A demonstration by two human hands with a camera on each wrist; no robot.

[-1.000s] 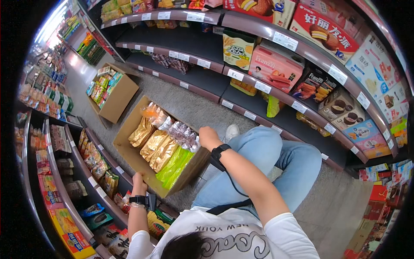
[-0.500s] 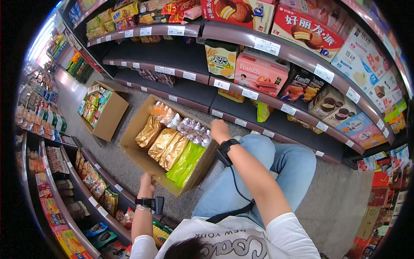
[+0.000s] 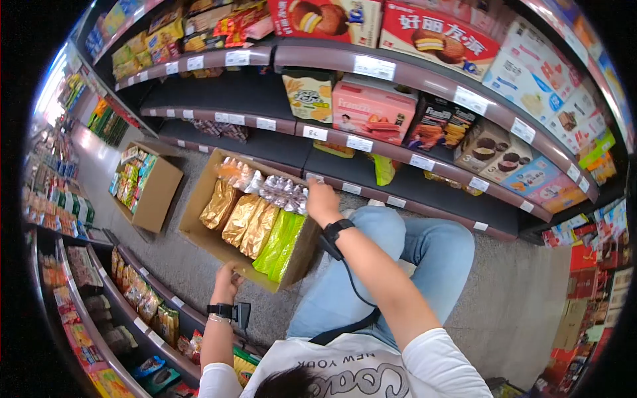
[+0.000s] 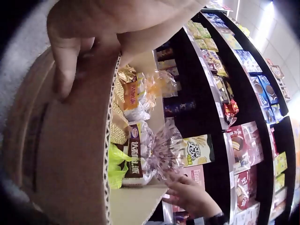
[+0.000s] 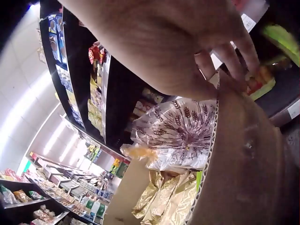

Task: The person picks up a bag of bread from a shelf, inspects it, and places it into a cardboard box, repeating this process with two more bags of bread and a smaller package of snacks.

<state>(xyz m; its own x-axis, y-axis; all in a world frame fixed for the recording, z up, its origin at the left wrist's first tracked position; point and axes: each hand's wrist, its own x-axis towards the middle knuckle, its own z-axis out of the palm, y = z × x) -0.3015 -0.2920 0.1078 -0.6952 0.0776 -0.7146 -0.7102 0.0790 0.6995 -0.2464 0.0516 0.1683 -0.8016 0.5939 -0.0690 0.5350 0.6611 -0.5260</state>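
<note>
A cardboard box (image 3: 300,255), its top open, stands tilted across the aisle before the seated person's legs. Inside lie gold foil packs (image 3: 244,227), lime-green packs (image 3: 279,245), a clear bag printed with brown wheat ears (image 5: 180,126), and an orange-labelled clear bag (image 4: 133,93). The left hand (image 3: 227,282) grips the box's near-left wall, fingers down its outer face in the left wrist view. At the opposite end, the right hand (image 3: 323,202) holds the upper edge, its fingers bent over the outside beside the wheat-print bag.
A second cardboard box (image 3: 158,196) of colourful packets sits farther along the aisle. Shelves with a pink biscuit box (image 3: 375,109) and a green-and-cream box (image 3: 308,96) run along the right; lower shelves of packets (image 3: 136,288) line the left. The person's knees (image 3: 424,245) are close beside the box.
The box, with both hands on it, has shifted closer to the right-hand shelf's bottom edge. The head view has also turned, so shelves and the second box appear farther left.
</note>
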